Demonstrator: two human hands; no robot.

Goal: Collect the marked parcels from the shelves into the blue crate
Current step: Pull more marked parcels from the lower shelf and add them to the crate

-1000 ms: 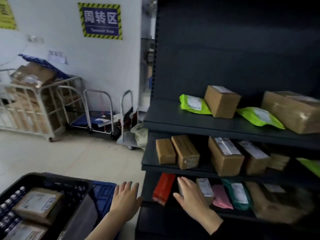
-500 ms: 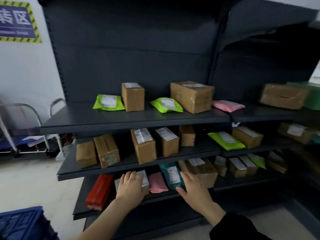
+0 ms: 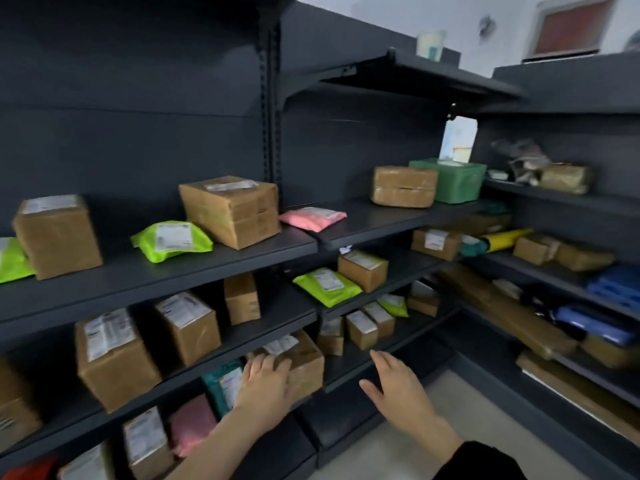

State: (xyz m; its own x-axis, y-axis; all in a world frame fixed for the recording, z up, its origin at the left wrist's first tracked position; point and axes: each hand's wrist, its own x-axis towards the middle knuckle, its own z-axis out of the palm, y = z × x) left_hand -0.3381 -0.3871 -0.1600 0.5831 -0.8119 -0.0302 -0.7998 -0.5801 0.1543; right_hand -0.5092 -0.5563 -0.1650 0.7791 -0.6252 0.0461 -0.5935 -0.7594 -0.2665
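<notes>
Landmark: brown box (image 3: 304, 365) w/ white label on top, low on the dark shelves (image 3: 138, 275); I place everything else off it.
L hand (image 3: 266, 382): on my feed it lies flat against the box's front-left face. Fingers (image 3: 263, 363) straight & spread, curled round nothing.
R hand (image 3: 398, 389): in the air just right of the box, in front of the shelf edge & apart from it. Fingers (image 3: 381, 358) straight, thumb out, holding nothing.
Teal bag (image 3: 221, 382): just beside the box's left side, partly behind the L hand.
Pink bag (image 3: 192, 424): left of the box, beyond the teal bag.
3 small boxes (image 3: 362, 329): right of the box, further back, approx same level.
Green bag (image 3: 327, 285): 1 shelf above the box, slightly right.
Big box (image 3: 232, 211): 2 shelves above the box, to the left.
Marks: pic is smeared to the left of the box, so I can't tell which parcels are marked.
</notes>
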